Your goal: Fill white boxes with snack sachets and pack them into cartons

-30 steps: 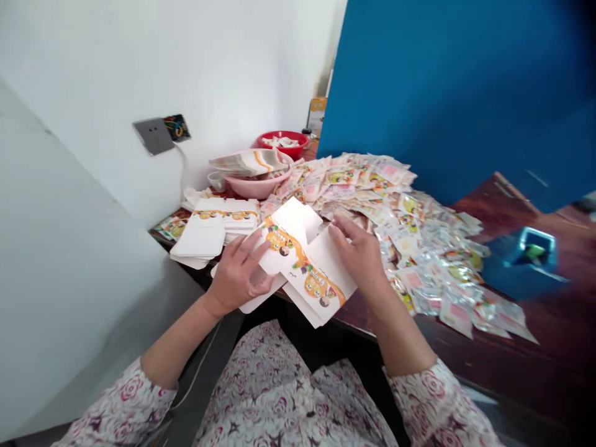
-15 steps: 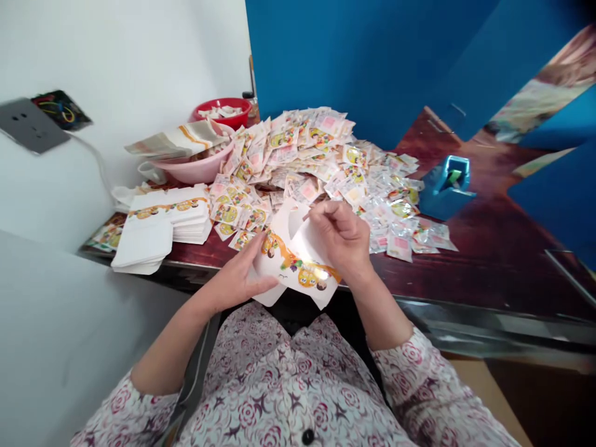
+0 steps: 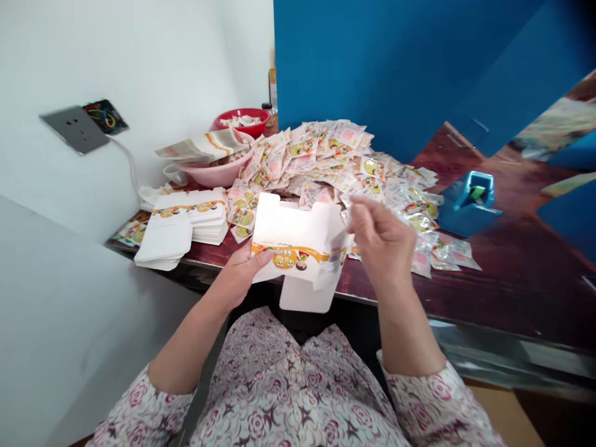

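A white cardboard box (image 3: 293, 226) with an orange band and cartoon print is in front of me at the table's edge, its flaps standing open at top and bottom. My left hand (image 3: 239, 273) grips its left side, thumb over the printed face and fingers behind. At the box's right edge is my right hand (image 3: 384, 242), fingers curled in and tips close to the side panel; whether they pinch it I cannot tell. Behind the box rises a large heap of small printed sachets (image 3: 321, 155). To the left lies a stack of flat white cartons (image 3: 207, 220) with the same print.
A pink basin (image 3: 214, 174) with cloth over it and a red bowl (image 3: 242, 124) stand at the back left. A blue tape dispenser (image 3: 468, 205) is on the right of the dark table (image 3: 465, 295). A blue panel (image 3: 372, 68) backs the heap; a wall socket (image 3: 74, 128) is left.
The box has turned so its printed face and upper flaps are squarer to me, with a lower flap hanging down. My right hand has moved from over the box to its right edge.
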`<state>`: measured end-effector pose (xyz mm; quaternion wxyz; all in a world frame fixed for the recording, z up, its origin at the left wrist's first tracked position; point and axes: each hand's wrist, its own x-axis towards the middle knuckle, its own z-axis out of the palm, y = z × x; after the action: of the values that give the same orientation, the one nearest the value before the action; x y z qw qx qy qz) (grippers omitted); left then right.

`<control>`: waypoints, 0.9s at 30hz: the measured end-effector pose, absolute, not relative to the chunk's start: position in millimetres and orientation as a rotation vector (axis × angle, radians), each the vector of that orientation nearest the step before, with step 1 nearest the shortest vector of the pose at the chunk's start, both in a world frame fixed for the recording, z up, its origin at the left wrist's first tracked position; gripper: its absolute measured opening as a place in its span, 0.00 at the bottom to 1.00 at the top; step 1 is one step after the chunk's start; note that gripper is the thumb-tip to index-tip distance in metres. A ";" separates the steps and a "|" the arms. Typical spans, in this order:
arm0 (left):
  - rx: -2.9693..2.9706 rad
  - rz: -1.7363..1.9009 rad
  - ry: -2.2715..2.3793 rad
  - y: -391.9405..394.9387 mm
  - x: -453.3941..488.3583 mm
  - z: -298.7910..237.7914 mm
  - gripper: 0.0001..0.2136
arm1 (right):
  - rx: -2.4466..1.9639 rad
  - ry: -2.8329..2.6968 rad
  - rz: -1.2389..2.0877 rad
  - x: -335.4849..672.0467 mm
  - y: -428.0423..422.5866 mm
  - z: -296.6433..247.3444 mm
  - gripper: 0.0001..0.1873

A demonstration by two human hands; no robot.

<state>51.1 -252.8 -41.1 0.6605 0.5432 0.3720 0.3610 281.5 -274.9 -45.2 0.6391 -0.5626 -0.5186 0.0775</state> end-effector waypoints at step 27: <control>1.177 0.979 0.617 -239.8 91.0 -15.4 0.33 | -1.111 -1.432 0.122 270.5 -285.5 -32.9 0.12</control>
<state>91.0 -239.8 -15.4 0.6784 0.5238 0.2749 0.4358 270.5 -285.5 -32.9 0.6153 -0.4822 -0.6214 0.0528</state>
